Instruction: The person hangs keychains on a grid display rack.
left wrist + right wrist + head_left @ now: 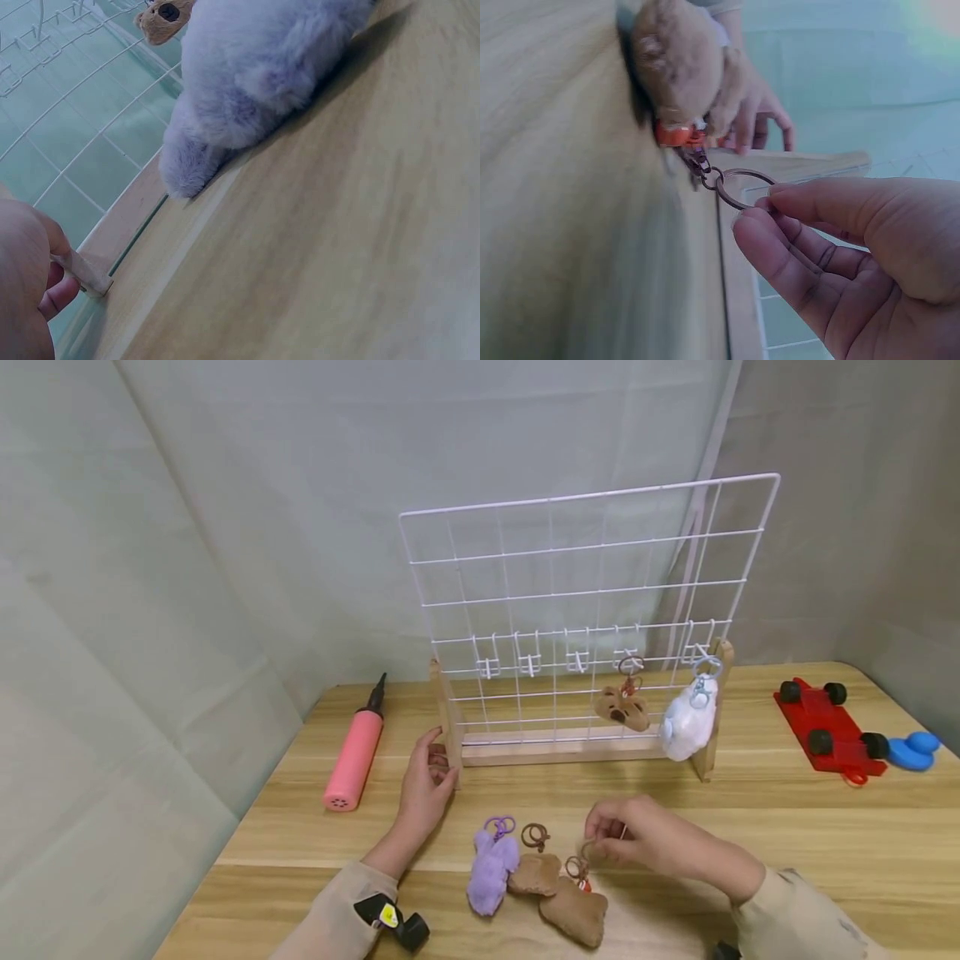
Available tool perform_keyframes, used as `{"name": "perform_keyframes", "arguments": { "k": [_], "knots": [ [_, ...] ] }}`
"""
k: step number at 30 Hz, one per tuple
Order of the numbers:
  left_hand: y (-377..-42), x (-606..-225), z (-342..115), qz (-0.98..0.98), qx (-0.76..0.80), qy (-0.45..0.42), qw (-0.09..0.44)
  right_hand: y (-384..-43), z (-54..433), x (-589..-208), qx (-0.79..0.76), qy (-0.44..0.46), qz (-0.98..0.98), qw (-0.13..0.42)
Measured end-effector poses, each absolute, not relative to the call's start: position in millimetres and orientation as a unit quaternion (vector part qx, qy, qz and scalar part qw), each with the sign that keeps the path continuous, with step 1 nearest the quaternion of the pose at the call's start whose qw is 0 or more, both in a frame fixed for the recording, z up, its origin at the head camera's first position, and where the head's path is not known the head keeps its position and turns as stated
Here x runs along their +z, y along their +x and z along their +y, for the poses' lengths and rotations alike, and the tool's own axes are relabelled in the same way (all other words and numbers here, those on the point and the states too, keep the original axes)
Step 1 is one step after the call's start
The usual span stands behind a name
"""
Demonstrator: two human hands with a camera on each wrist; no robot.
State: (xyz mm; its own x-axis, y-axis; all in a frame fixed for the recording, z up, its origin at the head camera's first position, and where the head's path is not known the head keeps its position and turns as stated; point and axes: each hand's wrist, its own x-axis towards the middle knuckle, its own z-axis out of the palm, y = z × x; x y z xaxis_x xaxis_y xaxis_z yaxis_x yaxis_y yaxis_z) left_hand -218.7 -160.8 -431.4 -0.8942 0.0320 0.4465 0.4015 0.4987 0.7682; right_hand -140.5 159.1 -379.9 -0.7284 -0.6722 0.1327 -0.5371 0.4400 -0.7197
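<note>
My left hand (424,789) grips the wooden side post (446,714) at the left end of a white wire grid rack (552,552). Between thumb and forefinger, my right hand (656,839) pinches the brown metal ring (746,172) of a plush keychain. Its furry brown body (574,912) rests on the table, with a small orange-red piece by the clasp. Beside it lie a second brown plush keychain (534,874) and a purple plush keychain (491,872), rings toward the rack. In the left wrist view the purple plush (255,75) looms large in front.
From the rack's right-hand hooks hang a brown bear-like plush (624,708) and a white-and-blue plush (688,722). Several white hooks (529,664) hold nothing. A pink hand pump (355,760) lies left; a red toy car (832,727) and a blue object (912,752) sit right.
</note>
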Motion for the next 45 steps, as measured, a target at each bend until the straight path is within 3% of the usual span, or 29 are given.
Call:
{"name": "perform_keyframes", "arguments": {
  "k": [8, 24, 45],
  "knots": [
    [-221, -431, -161, -0.846, -0.481, -0.127, 0.189, -139, 166, -362, -0.376, -0.372, 0.847, 0.049],
    [-221, -432, -163, -0.843, -0.487, -0.132, 0.188, -143, 179, -333, -0.362, -0.367, 0.856, 0.033],
    [-221, -432, -163, -0.841, -0.491, -0.134, 0.185, -151, 177, -293, -0.305, -0.372, 0.875, -0.046]
  ]
}}
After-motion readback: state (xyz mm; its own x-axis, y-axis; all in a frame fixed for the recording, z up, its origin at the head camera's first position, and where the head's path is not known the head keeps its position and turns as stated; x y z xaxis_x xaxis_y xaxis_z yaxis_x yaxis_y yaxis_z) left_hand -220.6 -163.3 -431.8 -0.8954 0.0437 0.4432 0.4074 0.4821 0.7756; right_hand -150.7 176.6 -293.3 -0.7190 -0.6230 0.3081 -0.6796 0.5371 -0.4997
